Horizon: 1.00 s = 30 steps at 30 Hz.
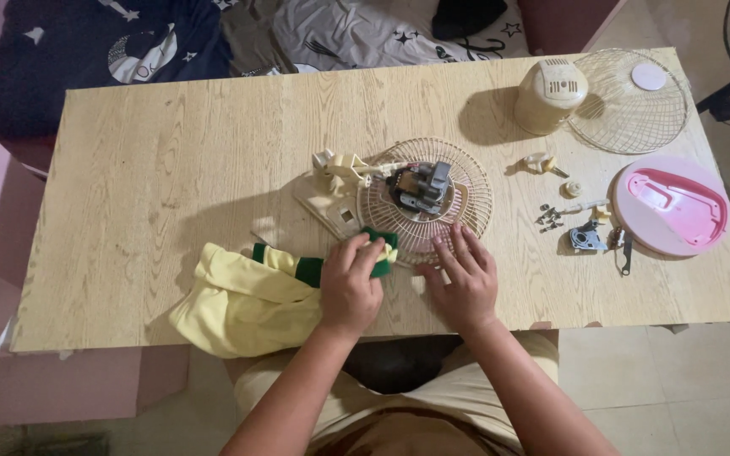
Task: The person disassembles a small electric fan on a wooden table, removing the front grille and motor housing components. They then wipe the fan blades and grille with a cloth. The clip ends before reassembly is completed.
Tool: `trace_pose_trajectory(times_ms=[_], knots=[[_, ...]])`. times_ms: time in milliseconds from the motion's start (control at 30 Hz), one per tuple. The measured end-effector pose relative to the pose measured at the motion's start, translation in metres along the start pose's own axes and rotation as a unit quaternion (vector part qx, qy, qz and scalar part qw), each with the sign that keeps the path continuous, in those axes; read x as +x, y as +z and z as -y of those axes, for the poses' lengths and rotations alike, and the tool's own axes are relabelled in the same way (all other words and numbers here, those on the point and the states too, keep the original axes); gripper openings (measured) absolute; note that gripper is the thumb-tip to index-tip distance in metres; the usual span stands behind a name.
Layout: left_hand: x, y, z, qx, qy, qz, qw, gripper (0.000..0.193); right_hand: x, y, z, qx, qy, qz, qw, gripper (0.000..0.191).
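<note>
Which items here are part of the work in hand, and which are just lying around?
In hand:
- left hand pressing yellow-green cloth against the wire guard
- right hand, fingers on the wire guard
- fan motor inside that guard

Lying about:
- cream motor cover
- second wire guard
- pink base
- small screws and metal parts
- bedding behind the table

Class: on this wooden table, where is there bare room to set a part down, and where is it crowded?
Free: the table's left half, above the yellow cloth, left of the wire guard. Crowded: the right end, with small parts, pink base and motor cover.
</note>
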<state>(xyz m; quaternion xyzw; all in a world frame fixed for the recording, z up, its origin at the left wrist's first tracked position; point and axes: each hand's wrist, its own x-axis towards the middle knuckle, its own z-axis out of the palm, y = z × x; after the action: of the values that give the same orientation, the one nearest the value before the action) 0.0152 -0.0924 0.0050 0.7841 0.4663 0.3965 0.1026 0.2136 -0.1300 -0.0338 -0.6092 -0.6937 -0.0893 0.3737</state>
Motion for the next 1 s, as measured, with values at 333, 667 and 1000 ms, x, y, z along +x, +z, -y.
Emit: trace_pose_trajectory(times_ms=[333,667,1000], knots=[[0.030,0.031,0.002,0.089,0.133,0.013,0.987,0.041,0.000,-0.003,-0.008,0.001,-0.028,0.012,1.000,0.044],[-0.014,0.025,0.012,0.087,0.114,0.021,0.989,0.037,0.003,-0.005,-0.025,0.017,-0.036,0.019,0.999,0.053],[-0.015,0.015,0.019,0.052,0.045,0.022,0.997,0.039,0.002,-0.002,-0.013,-0.003,-0.022,-0.009,1.000,0.048]])
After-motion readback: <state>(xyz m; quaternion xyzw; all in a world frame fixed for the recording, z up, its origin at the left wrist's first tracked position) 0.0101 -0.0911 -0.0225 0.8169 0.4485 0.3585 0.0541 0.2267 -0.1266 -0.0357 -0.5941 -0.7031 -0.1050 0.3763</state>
